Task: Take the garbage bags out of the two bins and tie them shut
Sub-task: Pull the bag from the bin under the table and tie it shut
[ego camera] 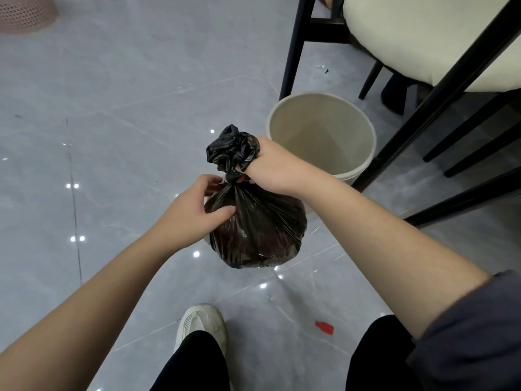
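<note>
So the black garbage bag (pixel 258 227) is out of the bin and up in the air in front of you, bulging w/ stuff, neck twisted tight into a knot-ish bunch just above the round part. Loose top of the bag flares out above that twist.

Your right hand (pixel 269 165) has the bunched top: fingers (pixel 244 166) curled closed around the plastic right at the twist, so that hand is carrying it. Your left hand (pixel 197 207) is on the left side of the bag, thumb pressed on the bulge, the other fingers half-curled and reaching toward the neck. Can't tell if they're actually pinching any plastic or just touching it, tbh.

Just behind the bag, to the right, is the beige bin (pixel 321 134), upright on the floor, no liner in it, inside looks bare. It sits right beside the black legs of a chair (pixel 423 38) w/ a cream seat cushion, more dark legs further right.

Way up in the top-left corner there's a pink perforated bin (pixel 25 12), well apart from everything, mostly cut off by the frame.

Floor (pixel 127 108) is glossy grey tile w/ light spots reflecting. Small red scrap (pixel 324 327) lying near your feet, white sneaker (pixel 201 324) and black trousers at the bottom, dark sleeve pushed up on your right arm.
</note>
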Demonstrator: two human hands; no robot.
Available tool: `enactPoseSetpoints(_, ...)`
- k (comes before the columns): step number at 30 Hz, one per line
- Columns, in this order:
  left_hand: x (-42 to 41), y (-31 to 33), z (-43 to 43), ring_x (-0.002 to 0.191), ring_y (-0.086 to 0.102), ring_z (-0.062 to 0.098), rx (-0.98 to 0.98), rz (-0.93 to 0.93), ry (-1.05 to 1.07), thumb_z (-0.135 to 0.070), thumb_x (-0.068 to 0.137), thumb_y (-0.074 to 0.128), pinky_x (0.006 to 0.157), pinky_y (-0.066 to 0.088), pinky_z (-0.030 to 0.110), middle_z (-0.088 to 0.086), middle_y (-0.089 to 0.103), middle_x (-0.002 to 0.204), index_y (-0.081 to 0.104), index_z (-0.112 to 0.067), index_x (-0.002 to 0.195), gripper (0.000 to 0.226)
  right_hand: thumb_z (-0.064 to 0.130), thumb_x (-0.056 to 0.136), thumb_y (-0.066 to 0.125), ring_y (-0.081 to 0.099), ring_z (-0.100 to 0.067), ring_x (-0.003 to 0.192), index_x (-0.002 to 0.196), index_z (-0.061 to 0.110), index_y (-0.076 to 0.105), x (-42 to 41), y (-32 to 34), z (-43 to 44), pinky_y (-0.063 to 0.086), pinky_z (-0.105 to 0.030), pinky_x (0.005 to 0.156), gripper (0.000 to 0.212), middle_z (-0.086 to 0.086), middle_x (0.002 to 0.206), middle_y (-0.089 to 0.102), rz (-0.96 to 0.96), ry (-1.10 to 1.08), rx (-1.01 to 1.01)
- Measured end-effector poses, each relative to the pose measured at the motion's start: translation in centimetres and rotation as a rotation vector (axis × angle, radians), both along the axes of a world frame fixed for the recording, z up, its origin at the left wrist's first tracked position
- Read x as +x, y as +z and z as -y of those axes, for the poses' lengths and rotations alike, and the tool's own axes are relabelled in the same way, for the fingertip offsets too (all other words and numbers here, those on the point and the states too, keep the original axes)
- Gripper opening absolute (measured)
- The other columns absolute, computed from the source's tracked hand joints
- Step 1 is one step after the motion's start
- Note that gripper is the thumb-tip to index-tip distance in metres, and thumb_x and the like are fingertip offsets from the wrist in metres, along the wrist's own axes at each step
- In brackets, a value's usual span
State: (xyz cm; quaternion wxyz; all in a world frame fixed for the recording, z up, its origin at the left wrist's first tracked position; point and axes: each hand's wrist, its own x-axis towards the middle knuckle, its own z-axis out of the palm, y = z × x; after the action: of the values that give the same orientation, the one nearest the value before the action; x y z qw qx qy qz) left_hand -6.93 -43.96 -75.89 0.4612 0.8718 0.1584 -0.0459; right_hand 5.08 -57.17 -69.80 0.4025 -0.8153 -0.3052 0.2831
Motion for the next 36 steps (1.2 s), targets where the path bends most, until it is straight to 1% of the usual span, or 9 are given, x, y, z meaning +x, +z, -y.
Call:
enactPoseSetpoints(4,1.1,-0.3,-0.5,0.117,0.051,0.017,0.195,0.011,0.131,-0.020,0.080,0.069,0.089,0.035,0.024,-0.004,0.055,0.120,0.056,-0.022,0.118,0.040,0.012,0.086,0.051,0.053,-0.011,0.070,0.065,0.021,0.055,0.1,-0.4,0.3,0.043,-0.027,0.069,0.023,0.009,0.068,0.059,0.007,0.002,0.004)
enactPoseSetpoints(8,1.3,0.5,-1.0,0.089,0.054,0.024,0.402,0.134,0.387,-0.014,0.074,0.066,0.074,0.043,0.034,-0.001,0.053,0.091,0.054,-0.021,0.089,0.020,0.011,0.086,0.048,0.045,-0.012,0.065,0.060,0.022,0.046,0.0,-0.2,0.3,0.037,-0.025,0.064,0.028,0.006,0.063,0.053,0.016,0.022,-0.002)
enactPoseSetpoints(12,1.5,1.2,-0.6,0.105,0.055,0.023,0.363,0.190,0.255,-0.008,0.084,0.049,0.085,0.036,0.025,0.001,0.060,0.108,0.059,-0.017,0.113,0.032,0.008,0.085,0.046,0.050,-0.007,0.059,0.063,0.019,0.048,-0.2,0.0,0.1,0.041,-0.016,0.059,0.025,0.005,0.063,0.057,-0.010,0.023,0.010)
enactPoseSetpoints(17,1.0,0.0,-0.9,0.122,0.046,0.028,0.254,0.080,-0.058,-0.063,0.075,0.046,0.103,0.034,0.056,-0.001,0.053,0.121,0.042,-0.026,0.130,0.066,0.009,0.084,0.048,0.065,-0.022,0.078,0.074,0.012,0.058,0.2,-0.4,-0.3,0.055,-0.046,0.084,0.015,-0.008,0.077,0.068,-0.041,-0.005,0.062)
enactPoseSetpoints(19,0.9,-0.9,-0.8,0.132,0.035,0.031,0.356,0.017,-0.140,-0.079,0.066,0.045,0.106,0.029,0.059,0.000,0.045,0.133,0.034,-0.029,0.137,0.087,0.008,0.087,0.049,0.059,-0.017,0.076,0.075,0.013,0.057,0.1,-0.1,-0.2,0.052,-0.042,0.080,0.015,-0.005,0.076,0.064,-0.022,0.014,0.065)
enactPoseSetpoints(22,1.1,-0.8,0.0,0.133,0.032,0.025,0.292,0.069,-0.153,-0.062,0.069,0.045,0.112,0.028,0.044,0.003,0.041,0.139,0.035,-0.020,0.142,0.085,0.010,0.088,0.050,0.052,-0.010,0.074,0.069,0.020,0.054,0.1,0.2,0.1,0.047,-0.034,0.074,0.022,0.007,0.071,0.060,0.005,0.032,0.085)
enactPoseSetpoints(26,1.0,-0.1,0.1,0.114,0.051,0.003,-0.087,0.092,-0.131,-0.022,0.078,0.055,0.104,0.040,0.039,-0.026,0.053,0.116,0.036,-0.027,0.132,0.057,0.009,0.092,0.045,0.056,-0.010,0.077,0.080,0.013,0.062,0.1,0.0,0.8,0.049,-0.033,0.076,0.021,0.002,0.079,0.065,-0.079,0.062,0.115)
enactPoseSetpoints(32,0.8,0.7,-1.1,0.109,0.045,-0.023,-0.045,0.153,-0.103,-0.015,0.085,0.067,0.094,0.033,0.004,-0.024,0.050,0.123,0.039,-0.026,0.138,0.061,0.015,0.095,0.037,0.043,-0.014,0.050,0.082,-0.003,0.057,0.1,-0.9,2.0,0.036,-0.023,0.052,0.030,-0.019,0.073,0.063,-0.177,0.023,0.086)
enactPoseSetpoints(36,0.3,1.8,-2.2,0.110,0.056,-0.004,0.034,0.234,0.047,-0.014,0.086,0.064,0.096,0.046,0.030,-0.017,0.059,0.119,0.045,-0.037,0.122,0.047,0.011,0.097,0.037,0.030,-0.010,0.041,0.072,0.011,0.040,0.1,-1.4,2.4,0.025,-0.018,0.041,0.025,-0.006,0.060,0.052,-0.320,-0.038,0.137)
